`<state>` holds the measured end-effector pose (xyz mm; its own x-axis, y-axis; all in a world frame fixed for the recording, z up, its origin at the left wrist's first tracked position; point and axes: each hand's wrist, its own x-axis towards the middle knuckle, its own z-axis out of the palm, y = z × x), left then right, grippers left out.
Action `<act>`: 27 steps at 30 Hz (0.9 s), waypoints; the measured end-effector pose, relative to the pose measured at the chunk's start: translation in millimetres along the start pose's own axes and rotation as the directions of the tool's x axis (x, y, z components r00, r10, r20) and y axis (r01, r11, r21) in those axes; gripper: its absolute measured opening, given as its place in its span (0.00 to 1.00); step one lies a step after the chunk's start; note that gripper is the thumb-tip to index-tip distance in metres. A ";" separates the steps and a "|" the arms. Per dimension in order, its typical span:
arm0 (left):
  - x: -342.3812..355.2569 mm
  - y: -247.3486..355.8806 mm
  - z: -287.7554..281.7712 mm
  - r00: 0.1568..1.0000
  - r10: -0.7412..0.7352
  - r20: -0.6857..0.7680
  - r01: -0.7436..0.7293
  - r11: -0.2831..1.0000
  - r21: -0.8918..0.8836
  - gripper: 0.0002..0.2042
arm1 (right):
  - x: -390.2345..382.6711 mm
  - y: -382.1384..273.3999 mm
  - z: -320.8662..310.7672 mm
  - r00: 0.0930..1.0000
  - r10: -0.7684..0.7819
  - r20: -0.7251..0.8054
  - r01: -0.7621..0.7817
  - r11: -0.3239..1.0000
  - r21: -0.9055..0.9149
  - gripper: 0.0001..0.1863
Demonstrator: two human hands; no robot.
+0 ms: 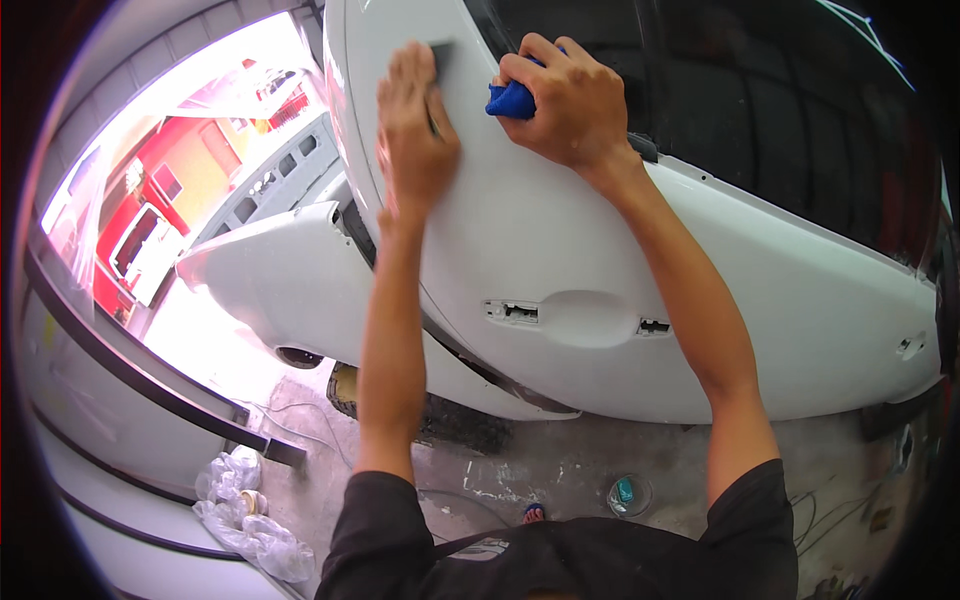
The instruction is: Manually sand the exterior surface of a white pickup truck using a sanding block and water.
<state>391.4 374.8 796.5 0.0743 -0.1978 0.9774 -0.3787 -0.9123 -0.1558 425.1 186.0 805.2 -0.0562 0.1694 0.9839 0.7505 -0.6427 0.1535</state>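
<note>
My left hand [415, 130], somewhat blurred, lies with its fingers stretched along the white car body [490, 220] beside the dark window. Under it is a dark grey sheet that looks like sandpaper [442, 58]; one corner sticks out past the fingertips, and the rest is mostly hidden by the palm. To the right, my right hand [575, 100] is closed round a bunched blue cloth [512, 100], near the lower edge of the window glass [780, 110]. Below both arms, the door has a handle recess [585, 318] with open slots at either end and no handle fitted.
A separate white panel [285, 250] stands left of the door, above a tyre [455, 422]. On the floor are a round clear tub with a teal piece [627, 492], crumpled plastic bags [255, 520] and cables [300, 410]. A dark metal rail [150, 380] runs along the left.
</note>
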 end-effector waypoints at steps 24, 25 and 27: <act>50.0 -14.8 23.8 0.996 0.081 -0.031 -0.082 0.996 -0.026 0.21 | 6.6 5.5 -3.4 0.902 0.260 -0.345 -0.199 0.959 0.203 0.06; 38.3 -5.4 27.7 0.996 0.063 -0.059 -0.065 0.998 -0.028 0.21 | 4.1 5.7 -6.5 0.905 0.263 -0.335 -0.205 0.958 0.199 0.06; -12.3 30.0 31.1 0.998 0.040 -0.038 -0.041 0.999 -0.035 0.22 | 1.1 10.9 -15.3 0.874 0.393 -0.287 -0.311 0.905 0.292 0.05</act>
<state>407.8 338.7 775.4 0.0238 -0.2204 0.9751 -0.4134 -0.8903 -0.1912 423.1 167.8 809.3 0.0563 -0.3192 0.9460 0.8886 -0.4159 -0.1932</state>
